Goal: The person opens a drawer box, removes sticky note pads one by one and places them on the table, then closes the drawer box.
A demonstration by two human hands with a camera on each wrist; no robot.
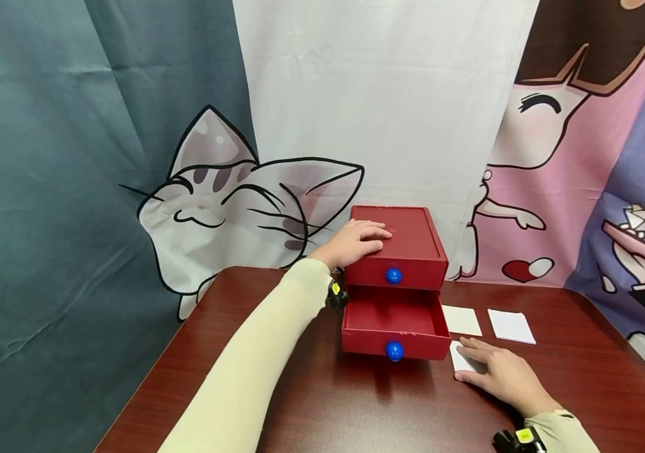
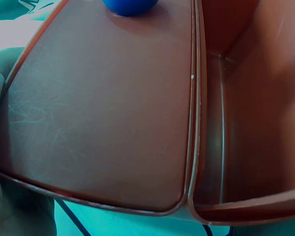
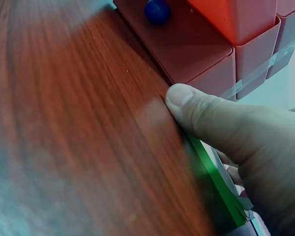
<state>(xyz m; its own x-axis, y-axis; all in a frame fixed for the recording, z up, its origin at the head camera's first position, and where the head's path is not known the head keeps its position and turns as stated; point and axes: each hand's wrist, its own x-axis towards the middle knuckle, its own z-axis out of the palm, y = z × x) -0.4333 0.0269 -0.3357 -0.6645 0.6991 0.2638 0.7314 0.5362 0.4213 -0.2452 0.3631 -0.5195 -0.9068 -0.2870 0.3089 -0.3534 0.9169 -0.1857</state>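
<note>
A red two-drawer box (image 1: 398,226) with blue knobs stands on the table; its lower drawer (image 1: 396,314) is pulled out and its upper one is closed. My left hand (image 1: 353,243) rests on the left side of the box's top, fingers stretched across it. In the left wrist view the upper drawer's front (image 2: 103,108) fills the middle, beside the hollow of the lower drawer. Right of the box, my right hand (image 1: 498,371) holds a white square pad (image 1: 460,360) between thumb and fingers. A green edge (image 3: 214,179) shows below the thumb (image 3: 201,110) in the right wrist view.
Two white square pads (image 1: 462,320) (image 1: 511,326) lie on the dark wooden table (image 1: 322,402) behind my right hand. Behind the table hangs a printed curtain (image 1: 379,94) with a cat and cartoon figures. Clear tape (image 3: 258,69) runs along the box's side.
</note>
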